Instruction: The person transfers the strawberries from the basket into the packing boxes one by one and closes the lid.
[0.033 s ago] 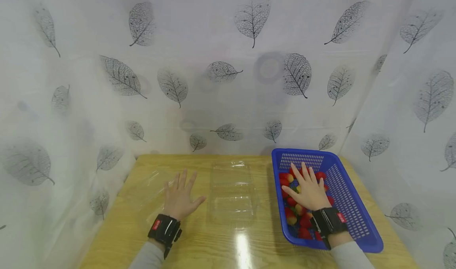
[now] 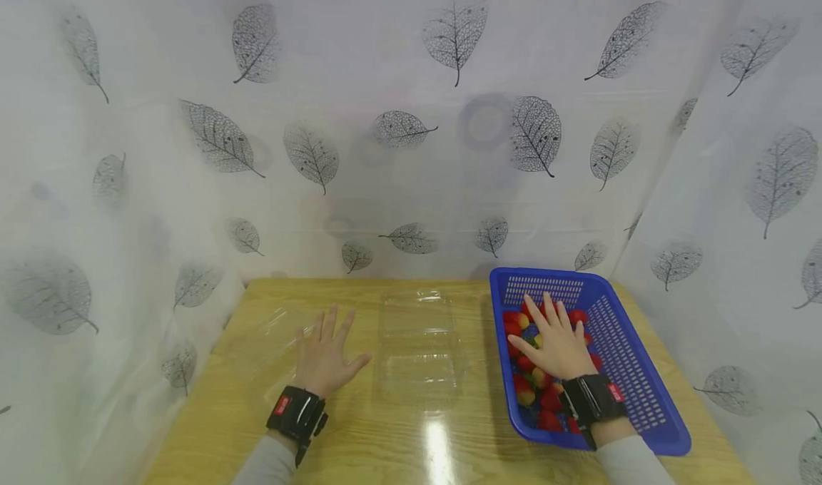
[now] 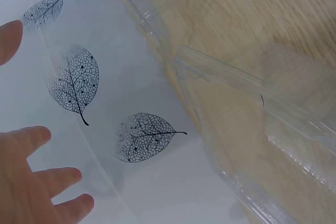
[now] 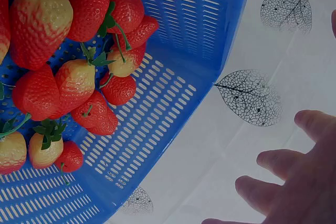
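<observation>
Left hand (image 2: pixel 324 360) and right hand (image 2: pixel 560 346) are well apart, fingers all splayed — clear plastic tray (image 2: pixel 420 341) right of the left one, blue basket (image 2: pixel 671 441) of strawberries (image 4: pixel 41 24) under the other.

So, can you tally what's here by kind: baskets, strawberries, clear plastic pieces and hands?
Blue basket: 1
Strawberries: at least 12; some are hidden or cut off
Clear plastic pieces: at least 2; their edges are hard to see
Left hand and right hand: 2
Total: at least 17
</observation>
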The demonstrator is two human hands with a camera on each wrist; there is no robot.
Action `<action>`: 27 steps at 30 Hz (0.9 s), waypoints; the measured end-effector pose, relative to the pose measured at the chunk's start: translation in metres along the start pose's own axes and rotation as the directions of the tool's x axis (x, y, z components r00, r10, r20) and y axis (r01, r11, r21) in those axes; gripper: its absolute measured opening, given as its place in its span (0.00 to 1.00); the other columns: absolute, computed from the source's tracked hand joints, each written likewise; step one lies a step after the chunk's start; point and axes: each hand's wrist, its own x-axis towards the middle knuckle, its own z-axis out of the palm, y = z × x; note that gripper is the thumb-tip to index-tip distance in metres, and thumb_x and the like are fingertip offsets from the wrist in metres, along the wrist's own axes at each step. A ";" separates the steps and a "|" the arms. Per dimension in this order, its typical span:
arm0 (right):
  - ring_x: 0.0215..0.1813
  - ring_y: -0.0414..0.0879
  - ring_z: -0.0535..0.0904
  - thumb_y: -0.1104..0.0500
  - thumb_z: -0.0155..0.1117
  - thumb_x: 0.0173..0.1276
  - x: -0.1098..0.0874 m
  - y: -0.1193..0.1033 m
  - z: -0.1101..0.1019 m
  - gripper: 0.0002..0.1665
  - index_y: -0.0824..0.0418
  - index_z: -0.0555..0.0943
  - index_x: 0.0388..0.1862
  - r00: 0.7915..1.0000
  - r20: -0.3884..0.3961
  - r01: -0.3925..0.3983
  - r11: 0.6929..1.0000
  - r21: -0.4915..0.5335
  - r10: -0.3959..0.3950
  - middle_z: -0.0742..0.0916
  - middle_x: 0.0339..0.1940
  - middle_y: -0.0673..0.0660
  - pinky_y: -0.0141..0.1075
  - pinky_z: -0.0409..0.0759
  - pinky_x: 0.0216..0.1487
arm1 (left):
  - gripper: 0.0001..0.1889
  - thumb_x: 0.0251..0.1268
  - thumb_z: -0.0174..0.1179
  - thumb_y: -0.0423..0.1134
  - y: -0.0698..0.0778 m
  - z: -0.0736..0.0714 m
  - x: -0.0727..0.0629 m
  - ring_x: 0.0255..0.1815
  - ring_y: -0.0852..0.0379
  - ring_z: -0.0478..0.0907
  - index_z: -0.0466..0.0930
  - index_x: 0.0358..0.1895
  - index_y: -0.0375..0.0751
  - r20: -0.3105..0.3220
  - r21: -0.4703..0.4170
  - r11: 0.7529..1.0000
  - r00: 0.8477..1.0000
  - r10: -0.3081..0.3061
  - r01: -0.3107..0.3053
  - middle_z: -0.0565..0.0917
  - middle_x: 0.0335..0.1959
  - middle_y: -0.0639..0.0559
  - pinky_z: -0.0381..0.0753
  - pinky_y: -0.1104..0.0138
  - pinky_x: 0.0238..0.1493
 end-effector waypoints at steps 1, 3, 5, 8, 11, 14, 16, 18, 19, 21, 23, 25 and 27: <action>0.70 0.69 0.42 0.33 0.50 0.62 0.000 0.000 0.000 0.49 0.50 0.45 0.74 1.000 0.000 -0.001 1.000 0.003 0.001 0.51 0.72 0.69 0.72 0.36 0.58 | 0.44 0.52 0.56 0.63 0.000 0.000 0.000 0.70 0.36 0.45 0.55 0.70 0.47 0.002 0.002 1.000 1.000 0.000 0.000 0.51 0.71 0.37 0.38 0.35 0.62; 0.69 0.69 0.43 0.33 0.50 0.61 -0.001 0.000 0.000 0.49 0.50 0.45 0.74 1.000 0.002 -0.004 1.000 0.004 0.004 0.51 0.71 0.70 0.72 0.36 0.58 | 0.44 0.52 0.56 0.64 0.000 0.000 -0.001 0.70 0.36 0.45 0.55 0.70 0.47 0.002 0.005 1.000 1.000 0.000 0.000 0.52 0.71 0.38 0.38 0.35 0.62; 0.69 0.70 0.43 0.32 0.50 0.61 -0.001 0.000 0.000 0.49 0.49 0.45 0.74 1.000 0.008 -0.011 1.000 0.007 0.011 0.51 0.71 0.70 0.72 0.36 0.58 | 0.43 0.52 0.56 0.64 0.000 0.000 -0.001 0.70 0.36 0.46 0.56 0.70 0.47 -0.001 0.009 1.000 1.000 0.002 -0.002 0.52 0.70 0.38 0.39 0.36 0.62; 0.69 0.69 0.44 0.33 0.50 0.62 -0.002 0.001 0.000 0.48 0.50 0.46 0.74 1.000 0.013 -0.017 1.000 0.014 0.017 0.52 0.71 0.70 0.71 0.38 0.58 | 0.43 0.52 0.55 0.64 0.001 0.000 -0.002 0.70 0.36 0.46 0.56 0.70 0.47 -0.002 0.005 1.000 1.000 0.008 -0.008 0.53 0.70 0.38 0.40 0.36 0.62; 0.69 0.69 0.47 0.35 0.50 0.63 -0.001 0.002 -0.001 0.46 0.54 0.50 0.73 1.000 -0.006 -0.008 1.000 0.007 0.008 0.55 0.70 0.71 0.71 0.42 0.58 | 0.43 0.53 0.56 0.63 0.001 0.003 -0.002 0.69 0.36 0.47 0.56 0.69 0.45 -0.002 -0.026 1.000 1.000 0.015 -0.015 0.53 0.70 0.36 0.43 0.35 0.61; 0.66 0.70 0.53 0.39 0.52 0.65 0.002 0.004 -0.001 0.42 0.59 0.56 0.71 0.998 -0.057 0.022 1.000 -0.006 -0.022 0.60 0.67 0.73 0.70 0.51 0.57 | 0.41 0.56 0.57 0.58 0.001 0.007 -0.002 0.68 0.34 0.49 0.55 0.69 0.41 -0.011 -0.101 0.995 1.000 0.016 -0.017 0.54 0.69 0.33 0.48 0.36 0.61; 0.64 0.71 0.57 0.42 0.53 0.65 0.004 0.006 -0.001 0.39 0.63 0.59 0.68 0.995 -0.088 0.044 0.999 -0.021 -0.046 0.63 0.65 0.74 0.69 0.56 0.56 | 0.38 0.59 0.57 0.52 0.001 0.012 -0.002 0.67 0.32 0.51 0.56 0.68 0.35 -0.023 -0.184 0.983 1.000 0.013 -0.017 0.55 0.67 0.30 0.53 0.38 0.61; 0.62 0.71 0.59 0.46 0.56 0.65 0.007 0.007 -0.002 0.37 0.66 0.62 0.66 0.991 -0.114 0.066 0.998 -0.019 -0.068 0.64 0.64 0.75 0.67 0.60 0.55 | 0.35 0.62 0.56 0.46 0.004 0.017 -0.003 0.65 0.31 0.54 0.56 0.66 0.29 -0.023 -0.288 0.958 1.000 -0.001 -0.005 0.58 0.65 0.27 0.57 0.41 0.61; 0.61 0.71 0.61 0.48 0.57 0.65 0.008 0.008 -0.002 0.36 0.67 0.63 0.65 0.990 -0.123 0.074 0.997 -0.020 -0.076 0.65 0.63 0.75 0.65 0.61 0.55 | 0.33 0.63 0.56 0.44 0.005 0.020 -0.003 0.64 0.31 0.55 0.57 0.65 0.27 -0.017 -0.343 0.939 1.000 -0.013 0.006 0.59 0.64 0.26 0.58 0.42 0.61; 0.60 0.71 0.63 0.51 0.59 0.63 0.012 0.009 -0.002 0.35 0.69 0.65 0.64 0.988 -0.131 0.085 0.996 -0.009 -0.085 0.67 0.61 0.75 0.63 0.64 0.54 | 0.31 0.64 0.55 0.40 0.008 0.025 -0.005 0.63 0.31 0.57 0.58 0.63 0.24 0.006 -0.427 0.903 0.999 -0.045 0.043 0.61 0.62 0.25 0.60 0.44 0.60; 0.59 0.71 0.64 0.54 0.61 0.62 0.016 0.009 -0.002 0.33 0.70 0.66 0.62 0.987 -0.129 0.095 0.995 0.004 -0.094 0.68 0.60 0.76 0.62 0.66 0.53 | 0.29 0.65 0.53 0.39 0.012 0.030 -0.007 0.62 0.32 0.59 0.59 0.62 0.22 0.039 -0.482 0.871 0.996 -0.086 0.094 0.62 0.60 0.25 0.61 0.44 0.60; 0.58 0.70 0.65 0.57 0.61 0.62 0.020 0.008 0.001 0.32 0.71 0.66 0.62 0.989 -0.112 0.099 0.995 0.015 -0.097 0.69 0.58 0.75 0.61 0.67 0.53 | 0.27 0.65 0.53 0.38 0.014 0.035 -0.010 0.60 0.32 0.62 0.61 0.61 0.22 0.062 -0.498 0.857 0.991 -0.115 0.131 0.65 0.58 0.26 0.64 0.45 0.59; 0.57 0.71 0.66 0.59 0.61 0.62 0.024 0.008 0.004 0.31 0.72 0.66 0.61 0.990 -0.093 0.109 0.994 0.029 -0.105 0.70 0.57 0.75 0.61 0.67 0.53 | 0.26 0.65 0.54 0.38 0.017 0.040 -0.014 0.57 0.33 0.67 0.62 0.59 0.21 0.078 -0.504 0.850 0.988 -0.135 0.156 0.69 0.55 0.26 0.68 0.47 0.55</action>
